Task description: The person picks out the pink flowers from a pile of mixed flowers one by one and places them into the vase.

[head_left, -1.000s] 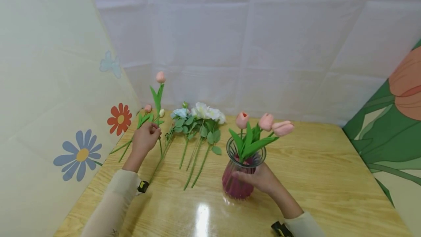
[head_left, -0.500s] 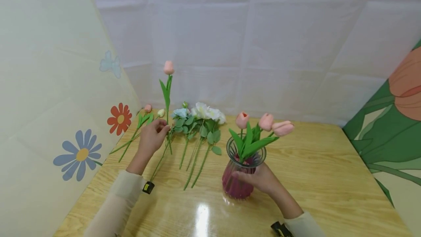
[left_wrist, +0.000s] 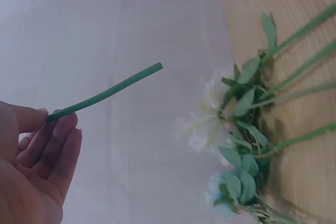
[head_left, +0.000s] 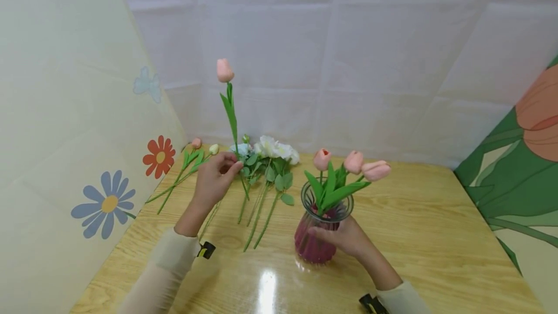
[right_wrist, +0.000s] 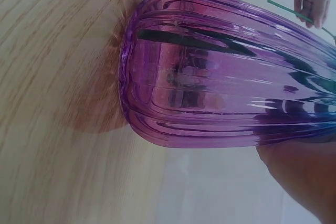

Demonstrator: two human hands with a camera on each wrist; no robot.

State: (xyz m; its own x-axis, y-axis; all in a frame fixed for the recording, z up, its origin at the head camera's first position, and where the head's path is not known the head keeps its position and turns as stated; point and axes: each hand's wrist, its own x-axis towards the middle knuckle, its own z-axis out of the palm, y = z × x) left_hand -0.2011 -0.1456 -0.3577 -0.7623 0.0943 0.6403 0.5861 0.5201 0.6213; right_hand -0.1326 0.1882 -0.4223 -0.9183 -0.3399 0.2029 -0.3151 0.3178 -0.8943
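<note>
Between thumb and fingertips my left hand (head_left: 215, 178) pinches a pink tulip (head_left: 225, 70) by its green stem, bloom up and well above the table. The stem's lower end (left_wrist: 131, 81) sticks out past the fingers in the left wrist view. My right hand (head_left: 344, 236) grips a ribbed glass vase (head_left: 315, 246), purple-pink below with a clear flared rim, standing on the table. Three pink tulips (head_left: 353, 162) with green leaves lean out of its mouth. Stems show dark through the purple wall (right_wrist: 210, 93) in the right wrist view.
White flowers (head_left: 274, 148) and a pale blue flower (head_left: 241, 149) lie on the wooden table (head_left: 414, 227), stems toward me. At the left lie a pink tulip (head_left: 196, 143) and a white bud (head_left: 213, 149). A white cloth backdrop (head_left: 270, 62) rises behind, with floral panels at both sides.
My left hand has moved right and lifted the pink tulip higher, away from the flowers at the left. The right hand and the vase have stayed in place.
</note>
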